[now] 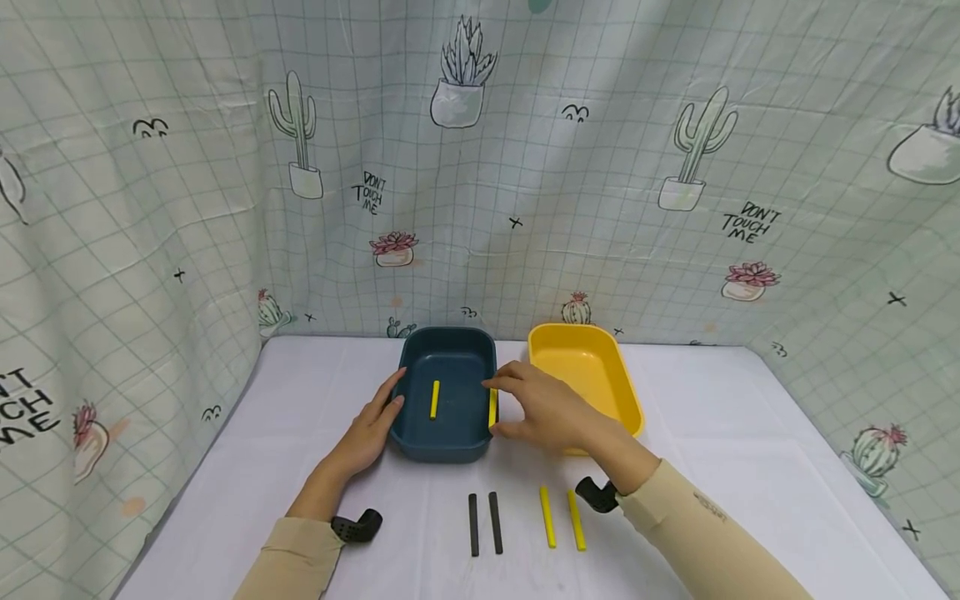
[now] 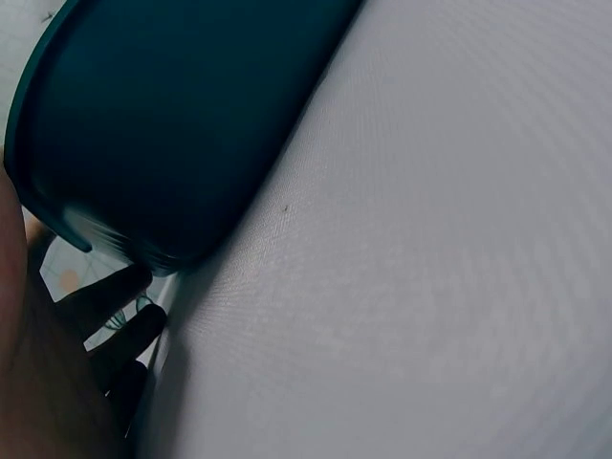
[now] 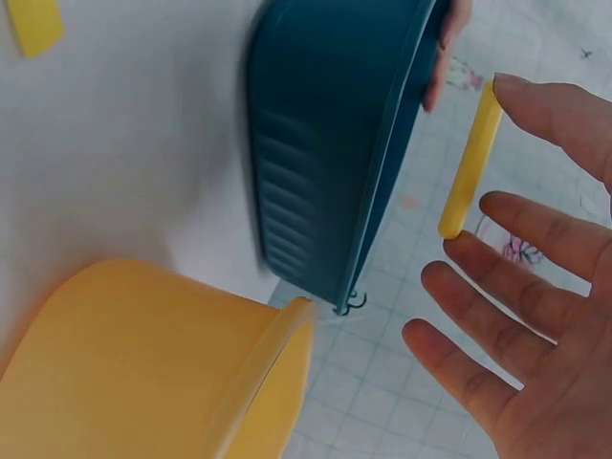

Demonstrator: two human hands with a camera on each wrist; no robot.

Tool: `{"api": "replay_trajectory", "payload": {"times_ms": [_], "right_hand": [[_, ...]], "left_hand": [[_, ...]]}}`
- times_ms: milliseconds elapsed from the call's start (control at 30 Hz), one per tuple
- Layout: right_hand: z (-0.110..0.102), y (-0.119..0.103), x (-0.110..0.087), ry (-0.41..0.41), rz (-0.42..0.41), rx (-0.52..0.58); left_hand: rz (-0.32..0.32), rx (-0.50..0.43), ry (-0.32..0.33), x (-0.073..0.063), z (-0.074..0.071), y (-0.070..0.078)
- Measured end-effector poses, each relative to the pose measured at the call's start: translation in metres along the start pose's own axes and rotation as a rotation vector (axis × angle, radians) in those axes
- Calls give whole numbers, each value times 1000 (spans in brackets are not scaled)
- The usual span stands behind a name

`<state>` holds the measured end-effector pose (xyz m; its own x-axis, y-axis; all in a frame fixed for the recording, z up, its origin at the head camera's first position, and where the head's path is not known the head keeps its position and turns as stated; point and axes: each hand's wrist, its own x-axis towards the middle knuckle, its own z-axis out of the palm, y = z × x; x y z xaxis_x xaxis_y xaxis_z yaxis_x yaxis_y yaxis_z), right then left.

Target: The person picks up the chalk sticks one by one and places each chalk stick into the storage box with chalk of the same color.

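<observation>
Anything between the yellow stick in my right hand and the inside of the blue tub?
Nothing visible. The right hand holds the yellow stick above the blue tub's right rim. Another yellow stick lies inside, farther left.

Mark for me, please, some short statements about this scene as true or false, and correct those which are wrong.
1. The right hand pinches a yellow stick. True.
2. The left hand touches the dark blue bin. True.
3. Nothing stands to the right of the dark blue bin in the head view. False: the yellow bin stands there.
4. The dark blue bin has no stick inside. False: one loose yellow stick lies in it.
5. Two dark sticks lie on the table. True.
6. All sticks on the table are dark. False: two are yellow.
</observation>
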<state>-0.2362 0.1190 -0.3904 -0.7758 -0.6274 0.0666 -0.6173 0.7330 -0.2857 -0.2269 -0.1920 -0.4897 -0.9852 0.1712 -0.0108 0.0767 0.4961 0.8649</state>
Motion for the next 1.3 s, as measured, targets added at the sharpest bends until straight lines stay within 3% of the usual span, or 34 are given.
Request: {"api": "replay_trajectory", "payload": {"times_ms": [600, 1300], "right_hand": [[1, 3, 29, -52, 68, 53], [21, 3, 54, -79, 75, 110]], "left_hand": [[-2, 7, -5, 4, -3, 1], [-4, -7, -24, 7, -3, -2]]}}
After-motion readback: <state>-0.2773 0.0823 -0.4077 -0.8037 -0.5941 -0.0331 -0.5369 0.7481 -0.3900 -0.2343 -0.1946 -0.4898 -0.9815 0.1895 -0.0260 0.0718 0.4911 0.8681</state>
